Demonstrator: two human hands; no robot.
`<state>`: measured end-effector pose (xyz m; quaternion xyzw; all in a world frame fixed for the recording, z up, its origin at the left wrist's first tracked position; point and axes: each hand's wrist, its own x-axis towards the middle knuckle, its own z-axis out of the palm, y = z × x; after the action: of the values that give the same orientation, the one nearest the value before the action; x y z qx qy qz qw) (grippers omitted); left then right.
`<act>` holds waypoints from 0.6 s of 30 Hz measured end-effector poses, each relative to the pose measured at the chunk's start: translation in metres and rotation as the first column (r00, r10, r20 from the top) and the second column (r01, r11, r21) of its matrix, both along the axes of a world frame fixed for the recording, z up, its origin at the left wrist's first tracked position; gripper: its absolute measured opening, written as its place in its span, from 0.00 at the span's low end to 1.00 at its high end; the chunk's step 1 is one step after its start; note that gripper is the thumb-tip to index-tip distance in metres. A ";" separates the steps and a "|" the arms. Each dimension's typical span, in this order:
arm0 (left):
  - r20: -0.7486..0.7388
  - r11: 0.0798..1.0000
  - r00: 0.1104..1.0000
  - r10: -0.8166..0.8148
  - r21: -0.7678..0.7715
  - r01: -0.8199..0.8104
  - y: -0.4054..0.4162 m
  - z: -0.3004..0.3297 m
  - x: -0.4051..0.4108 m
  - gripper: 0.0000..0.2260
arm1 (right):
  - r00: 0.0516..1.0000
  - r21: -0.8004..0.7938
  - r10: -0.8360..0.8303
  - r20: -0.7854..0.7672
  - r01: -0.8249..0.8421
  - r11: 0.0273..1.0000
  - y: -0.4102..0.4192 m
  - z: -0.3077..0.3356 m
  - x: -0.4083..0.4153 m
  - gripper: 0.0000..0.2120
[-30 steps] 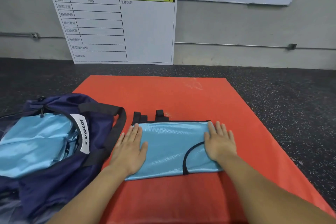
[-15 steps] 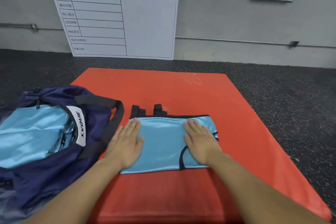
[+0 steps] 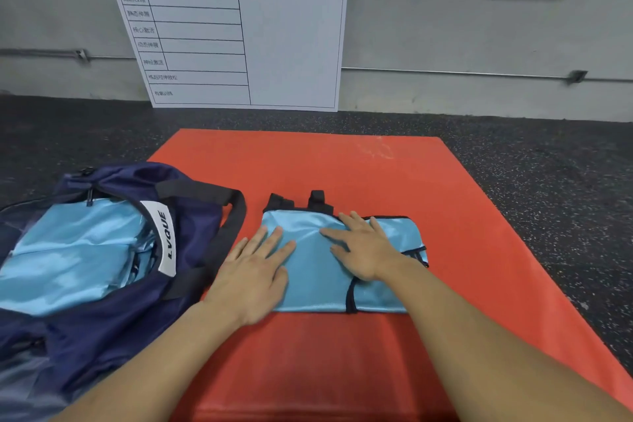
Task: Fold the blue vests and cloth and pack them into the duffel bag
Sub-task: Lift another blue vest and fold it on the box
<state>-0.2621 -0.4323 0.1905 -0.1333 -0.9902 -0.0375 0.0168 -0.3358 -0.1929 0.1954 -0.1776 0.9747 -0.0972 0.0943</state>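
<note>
- Pressing flat, both hands lie on the folded blue vest (image 3: 322, 271): the left hand (image 3: 251, 279) covers its left end, fingers straight and slightly spread; the right hand (image 3: 364, 250) sits at its middle, fingers straight and fanned toward the upper left of the frame.
- Neither hand grips anything (palms down, nothing pinched).
- The vest lies at frame centre on the red mat (image 3: 342, 353), long axis running left to right, black straps (image 3: 301, 202) poking out at its far edge.
- The open duffel bag (image 3: 102, 319) sits at lower left, just beside the left hand, with blue fabric (image 3: 68, 257) already inside.
- The vest's next trip is probably leftward; the left hand is nearer the bag.
</note>
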 end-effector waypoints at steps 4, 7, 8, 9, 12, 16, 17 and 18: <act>0.012 0.999 1.000 -0.011 0.040 0.010 -0.012 0.008 0.007 0.37 | 0.981 0.097 -0.193 -0.036 0.196 0.976 0.017 -0.002 0.000 0.26; 0.022 0.999 1.000 -0.007 0.051 0.006 -0.019 0.010 0.010 0.38 | 0.962 0.143 -0.266 -0.060 0.272 0.952 0.039 0.000 0.008 0.27; 0.024 0.998 1.000 -0.008 0.056 0.007 -0.020 0.011 0.012 0.38 | 0.962 0.161 -0.266 -0.068 0.274 0.948 0.046 0.002 0.012 0.27; 0.025 0.998 1.000 -0.011 0.062 0.009 -0.020 0.011 0.015 0.38 | 0.962 0.177 -0.263 -0.073 0.272 0.946 0.051 0.004 0.017 0.27; 0.034 0.998 0.999 -0.032 0.054 0.030 -0.017 0.009 0.027 0.38 | 0.960 0.222 -0.269 -0.073 0.279 0.934 0.062 0.006 0.037 0.27; 0.048 0.998 0.997 -0.064 0.006 0.064 -0.010 0.009 0.044 0.39 | 0.955 0.301 -0.292 -0.059 0.295 0.907 0.071 0.008 0.068 0.30; 0.050 0.997 0.996 -0.076 0.006 0.076 -0.008 0.010 0.050 0.39 | 0.958 0.319 -0.279 -0.065 0.285 0.904 0.072 0.010 0.078 0.31; 0.054 0.996 0.994 -0.093 0.012 0.092 -0.007 0.011 0.055 0.39 | 0.964 0.337 -0.256 -0.068 0.264 0.904 0.074 0.011 0.089 0.34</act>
<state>-0.2074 -0.4391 0.2011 -0.1779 -0.9829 -0.0465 -0.0113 -0.2467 -0.1193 0.2068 -0.0279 0.9926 0.0643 0.0990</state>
